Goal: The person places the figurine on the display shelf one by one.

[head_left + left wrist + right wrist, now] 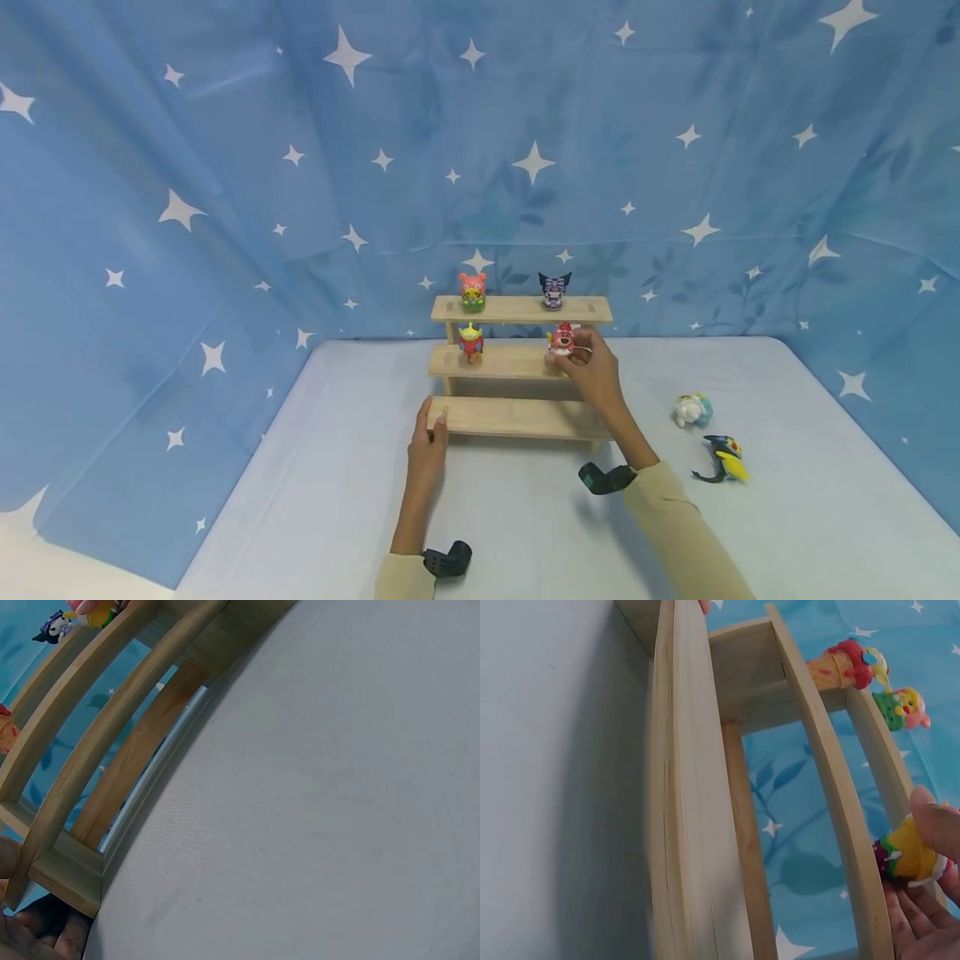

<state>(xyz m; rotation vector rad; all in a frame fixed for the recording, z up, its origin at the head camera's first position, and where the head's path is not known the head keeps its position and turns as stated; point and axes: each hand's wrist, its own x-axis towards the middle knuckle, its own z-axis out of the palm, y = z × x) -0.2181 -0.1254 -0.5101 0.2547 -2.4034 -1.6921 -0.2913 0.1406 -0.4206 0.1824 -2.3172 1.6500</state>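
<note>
- The right hand (598, 375) pinches a pink toy (561, 339) between thumb and fingers, seemingly keeping it upright.
- The left hand (427, 450) grips the shelf (517, 417) beneath its thumb, likely steadying it.

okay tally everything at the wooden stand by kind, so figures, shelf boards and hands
Figures: 4 (pink-and-green figure, dark-eared figure, red-and-yellow figure, held pink figure)
Shelf boards: 3 (top board, middle board, bottom board)
Hands: 2 (left hand, right hand)
Total: 9
</note>
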